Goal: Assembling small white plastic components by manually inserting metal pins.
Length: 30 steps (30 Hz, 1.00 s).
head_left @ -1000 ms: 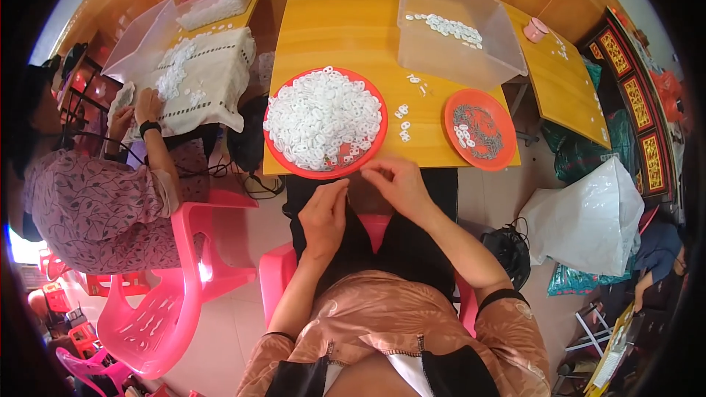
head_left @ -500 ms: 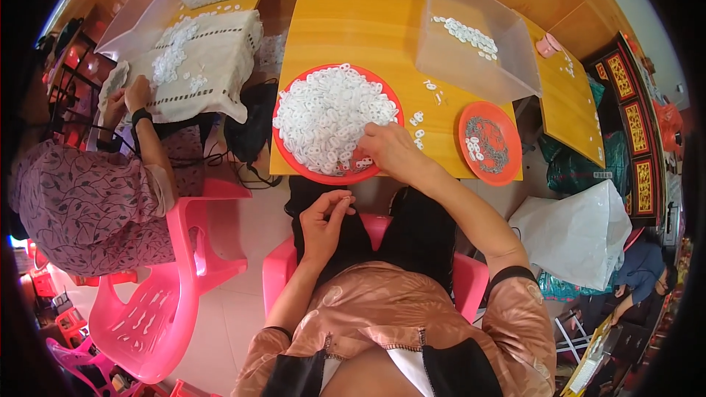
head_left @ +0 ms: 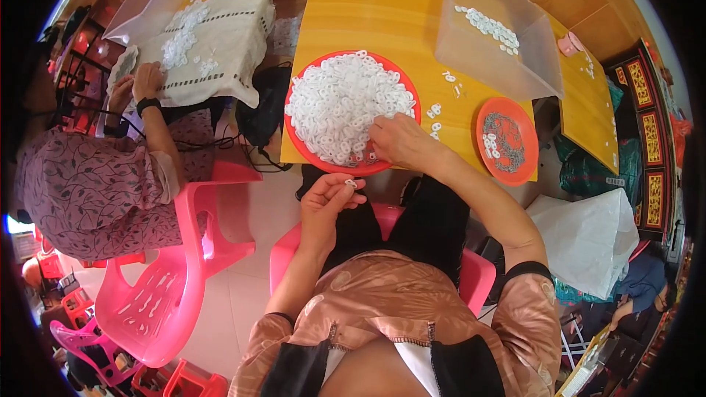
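A round red tray (head_left: 414, 89) near the front edge of the yellow table is heaped with small white oval plastic pieces (head_left: 342, 106). My right hand (head_left: 401, 141) reaches over the tray's near right side, fingers curled together at the pile's edge; whatever they pinch is hidden. Below the tray, above my lap, my left hand (head_left: 326, 202) is closed, pinching a small white plastic piece (head_left: 351, 184) between thumb and forefinger. To the right, an orange plate (head_left: 527, 121) holds small grey metal parts (head_left: 507, 148) and several white pieces.
A clear plastic bin (head_left: 460, 40) with white pieces stands at the back right of the yellow table (head_left: 360, 7). Loose white pieces (head_left: 435, 109) lie between tray and plate. At left, a co-worker (head_left: 103, 191) handles things by a cloth-covered surface (head_left: 228, 44). A pink chair (head_left: 195, 279) stands between us.
The whole view has shifted, with the table lying further right. My left hand has turned so that the pinched piece shows more clearly. My right hand remains at the pile's near right edge.
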Available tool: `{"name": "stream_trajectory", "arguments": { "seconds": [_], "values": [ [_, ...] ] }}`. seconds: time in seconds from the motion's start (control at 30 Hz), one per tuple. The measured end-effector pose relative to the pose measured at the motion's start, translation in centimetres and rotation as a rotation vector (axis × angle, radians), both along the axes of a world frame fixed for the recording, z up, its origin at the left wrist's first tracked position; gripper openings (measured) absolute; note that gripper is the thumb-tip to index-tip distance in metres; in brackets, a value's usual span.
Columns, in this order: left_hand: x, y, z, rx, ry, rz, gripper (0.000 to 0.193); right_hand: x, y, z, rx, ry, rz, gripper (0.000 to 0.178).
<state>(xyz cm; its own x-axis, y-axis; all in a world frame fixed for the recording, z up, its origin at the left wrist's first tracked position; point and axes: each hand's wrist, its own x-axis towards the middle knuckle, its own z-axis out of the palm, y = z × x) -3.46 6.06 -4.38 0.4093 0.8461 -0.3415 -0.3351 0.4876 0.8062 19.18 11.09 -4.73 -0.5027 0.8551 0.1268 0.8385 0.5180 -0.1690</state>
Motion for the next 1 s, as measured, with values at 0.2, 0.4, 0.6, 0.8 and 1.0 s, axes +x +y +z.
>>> {"name": "stream_trajectory", "arguments": {
  "seconds": [0.2,0.4,0.6,0.8,1.0],
  "values": [
    [0.0,0.4,0.2,-0.006,-0.085,0.028,0.014,-1.3,-2.6,2.4,-0.076,0.67,-0.278,0.011],
    [1.4,0.8,1.8,0.029,-0.13,-0.018,0.014,-2.7,-7.4,4.5,-0.215,1.133,-0.574,0.008],
    [3.7,1.7,3.5,0.071,-0.122,-0.018,0.017,-2.5,-9.5,4.9,0.001,1.291,-0.489,0.018],
    [4.5,1.4,4.6,0.153,0.066,-0.014,0.018,-2.9,-9.4,5.3,0.085,1.31,-0.423,0.018],
    [4.1,0.8,5.0,0.205,0.114,0.015,0.018,-4.1,-9.6,5.4,0.035,1.438,-0.473,0.018]
  ]
}}
